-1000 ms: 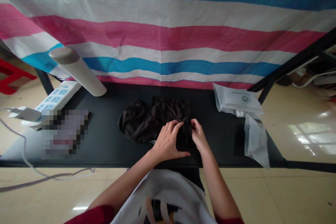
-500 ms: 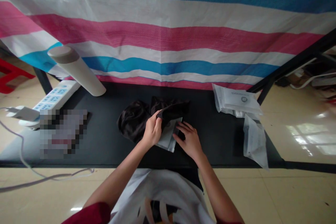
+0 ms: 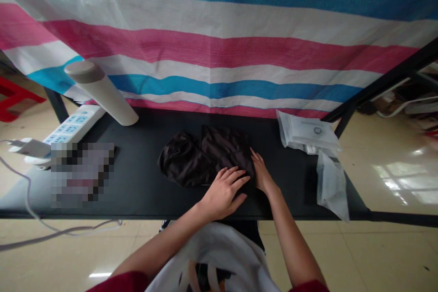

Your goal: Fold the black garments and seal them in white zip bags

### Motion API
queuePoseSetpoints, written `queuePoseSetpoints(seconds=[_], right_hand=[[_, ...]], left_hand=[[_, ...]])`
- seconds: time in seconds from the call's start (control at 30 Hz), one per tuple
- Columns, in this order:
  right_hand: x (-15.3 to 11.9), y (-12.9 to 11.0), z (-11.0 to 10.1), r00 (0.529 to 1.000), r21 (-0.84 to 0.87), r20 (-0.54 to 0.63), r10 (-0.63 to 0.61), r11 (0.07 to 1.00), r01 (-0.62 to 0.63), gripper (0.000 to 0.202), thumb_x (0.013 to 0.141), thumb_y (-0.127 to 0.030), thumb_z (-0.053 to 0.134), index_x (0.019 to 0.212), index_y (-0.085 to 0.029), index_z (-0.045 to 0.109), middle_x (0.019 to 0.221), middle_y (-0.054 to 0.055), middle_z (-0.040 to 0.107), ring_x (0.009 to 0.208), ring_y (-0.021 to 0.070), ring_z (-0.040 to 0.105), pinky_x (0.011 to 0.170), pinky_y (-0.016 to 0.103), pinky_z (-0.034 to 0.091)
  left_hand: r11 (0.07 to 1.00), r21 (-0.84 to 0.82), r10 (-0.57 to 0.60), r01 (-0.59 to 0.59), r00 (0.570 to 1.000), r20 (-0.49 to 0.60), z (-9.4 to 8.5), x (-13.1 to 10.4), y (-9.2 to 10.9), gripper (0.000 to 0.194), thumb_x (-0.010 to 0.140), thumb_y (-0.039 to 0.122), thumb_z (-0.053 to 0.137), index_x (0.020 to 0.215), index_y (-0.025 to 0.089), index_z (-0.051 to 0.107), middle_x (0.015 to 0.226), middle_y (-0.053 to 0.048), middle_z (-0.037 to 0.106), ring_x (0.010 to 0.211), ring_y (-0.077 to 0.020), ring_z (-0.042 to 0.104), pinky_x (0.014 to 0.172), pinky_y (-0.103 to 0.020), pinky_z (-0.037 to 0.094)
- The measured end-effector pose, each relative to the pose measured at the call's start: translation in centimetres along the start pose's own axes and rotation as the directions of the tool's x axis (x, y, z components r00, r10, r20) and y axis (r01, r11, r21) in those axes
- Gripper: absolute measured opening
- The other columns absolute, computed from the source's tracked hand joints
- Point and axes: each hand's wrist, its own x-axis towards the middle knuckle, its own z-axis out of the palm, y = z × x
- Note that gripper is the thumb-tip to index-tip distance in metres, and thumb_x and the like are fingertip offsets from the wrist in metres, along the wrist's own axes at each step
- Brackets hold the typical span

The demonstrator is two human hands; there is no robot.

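Observation:
A crumpled piece of dark, shiny fabric [image 3: 186, 159] lies in the middle of the black table [image 3: 143, 203]. My left hand [image 3: 224, 191] rests at the near edge of this cloth, fingers stretched out and slightly spread over it. At the cloth's right edge is my right hand [image 3: 263, 173], its fingers extended along the side and partly hidden by the fabric. Neither hand visibly grips anything. The small clear plastic packet is out of sight; whether it lies under the cloth cannot be seen.
White plastic packets [image 3: 311, 132] lie at the right, with another translucent packet [image 3: 331, 185] near the right edge. On the left are a white bottle [image 3: 106, 93], a power strip [image 3: 73, 125] with a charger [image 3: 32, 147], and a blurred-out flat object [image 3: 84, 171]. Striped sheeting [image 3: 212, 50] hangs behind.
My left hand has let go of the fabric's raised edge and moved right and nearer. The fabric now lies flatter, the clear packet has gone from view, and my right hand has shifted slightly right.

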Motion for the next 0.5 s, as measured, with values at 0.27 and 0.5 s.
queuePoseSetpoints(seconds=[0.27,0.5], right_hand=[[-0.8,-1.1,0.9,0.971,0.000,-0.239,-0.012,1.000,0.012,0.056,0.082,-0.020,0.049,0.137,-0.014,0.050,0.137,0.017,0.054,0.131,0.0311,0.044,0.111,0.048,0.032],[-0.3,-2.1,-0.7,0.845,0.087,-0.534,-0.018,0.993,0.076,0.030,0.083,-0.018,0.050,0.109,-0.019,0.067,0.116,0.011,0.066,0.116,0.0265,0.057,0.096,0.045,0.046]], left_hand=[[0.951,0.260,-0.151,0.165,0.986,-0.074,-0.2,-1.2,-2.6,0.067,0.076,0.035,0.070,0.139,0.025,0.048,0.148,-0.008,0.044,0.139,-0.0330,0.033,0.115,-0.055,0.025],[0.912,0.350,-0.209,0.214,0.976,-0.052,-1.2,-3.1,-5.6,0.053,0.089,0.049,0.055,0.137,0.028,0.051,0.148,-0.007,0.046,0.140,-0.0353,0.032,0.112,-0.063,0.023]])
